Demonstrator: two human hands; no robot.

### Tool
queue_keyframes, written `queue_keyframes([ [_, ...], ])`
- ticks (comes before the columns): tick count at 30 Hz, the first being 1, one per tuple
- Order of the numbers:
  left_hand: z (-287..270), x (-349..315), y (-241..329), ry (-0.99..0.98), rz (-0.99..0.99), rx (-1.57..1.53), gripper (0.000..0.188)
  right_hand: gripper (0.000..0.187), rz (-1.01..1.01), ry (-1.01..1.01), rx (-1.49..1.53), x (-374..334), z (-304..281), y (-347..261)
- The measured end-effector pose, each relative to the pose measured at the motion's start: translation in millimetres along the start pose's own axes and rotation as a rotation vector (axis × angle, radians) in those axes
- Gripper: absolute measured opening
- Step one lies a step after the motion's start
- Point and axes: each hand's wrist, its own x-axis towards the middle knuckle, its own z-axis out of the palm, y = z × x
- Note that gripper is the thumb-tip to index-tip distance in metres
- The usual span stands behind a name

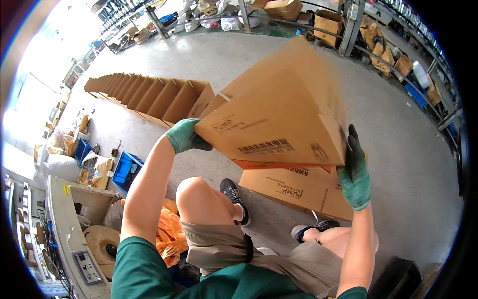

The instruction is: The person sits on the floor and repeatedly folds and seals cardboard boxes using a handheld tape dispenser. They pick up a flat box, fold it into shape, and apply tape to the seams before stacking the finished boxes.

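Note:
A brown cardboard box [279, 114] is held up in front of me, tilted, its upper part smeared by motion. My left hand [186, 136], in a green glove with dark fingertips, is closed on the box's left lower corner. On the opposite side, my right hand [354, 172], gloved alike, presses against the box wall with its fingers stretched up. An orange strip shows along the box's lower edge. Below it, another cardboard piece [286, 187] lies on the floor near my feet, partly covered by the held box.
A long row of open cardboard boxes [172, 99] stands on the floor at the far left. Beside my left arm is a beige machine [67, 219] with a roll and a control panel. A blue crate [126, 169] and orange plastic [169, 234] lie nearby. Cluttered metal racks [351, 30] line the back.

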Motion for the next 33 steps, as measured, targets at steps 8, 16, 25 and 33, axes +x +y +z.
queue_keyframes([
  [8, -108.7, 78.2, -75.5, 0.35, 0.078, -0.297, 0.033, 0.057, 0.264, 0.062, 0.074, -20.2, -15.4, 38.0],
  [16, -128.8, 196.4, -198.1, 0.912, 0.274, 0.532, 0.089, 0.037, 0.482, -0.078, -0.03, -46.3, -6.2, 51.6],
  [25, -81.1, 210.6, -174.7, 0.321, 0.066, 1.313, 0.054, 0.031, 0.571, -0.156, -0.116, -48.9, 3.3, 71.0],
  [33, -94.6, 259.8, -149.3, 0.47, 0.034, 1.203, 0.062, 0.03, 0.543, -0.244, -0.275, -42.6, 4.3, 72.1],
])
